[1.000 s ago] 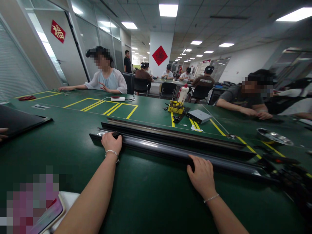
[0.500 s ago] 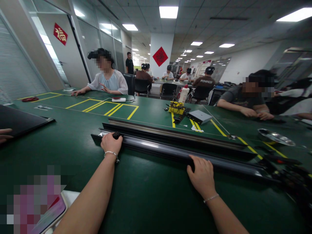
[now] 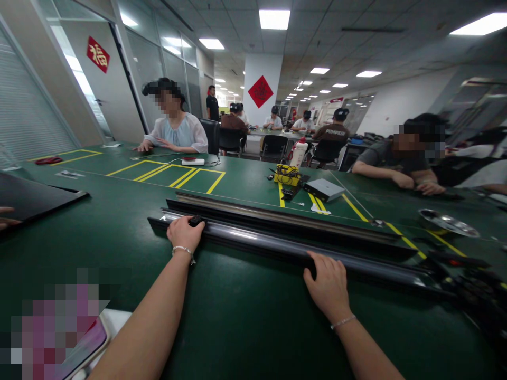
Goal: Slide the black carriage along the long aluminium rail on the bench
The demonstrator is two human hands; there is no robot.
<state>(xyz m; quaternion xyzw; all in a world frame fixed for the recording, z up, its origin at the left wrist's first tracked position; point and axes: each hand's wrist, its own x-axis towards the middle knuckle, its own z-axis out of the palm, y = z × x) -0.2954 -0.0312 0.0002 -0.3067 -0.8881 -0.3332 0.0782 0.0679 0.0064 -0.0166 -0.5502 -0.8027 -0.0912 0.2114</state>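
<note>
A long, glossy dark profile [image 3: 253, 238], like a rail, lies across the table in front of me. My left hand [image 3: 184, 233] is closed on a small black block [image 3: 195, 220] on top of the profile near its left end; the block's far side and most of my fingers are hidden. Further right, my right hand [image 3: 328, 281] grips the profile's near edge, with fingers curled over it and the thumb below. Just behind lies a second long dark strip [image 3: 285, 215] with a brownish top edge, roughly parallel.
On the green table [image 3: 237, 322] are a grey box [image 3: 324, 189], a yellow holder with cables [image 3: 287, 175], a metal dish [image 3: 447, 222] and a black panel [image 3: 35, 200] under another person's hand. A phone [image 3: 85, 345] lies near left. Co-workers sit opposite.
My left hand and the small black block have slid slightly right along the profile. My right hand stays in place. The person opposite on the left has drawn a hand inward.
</note>
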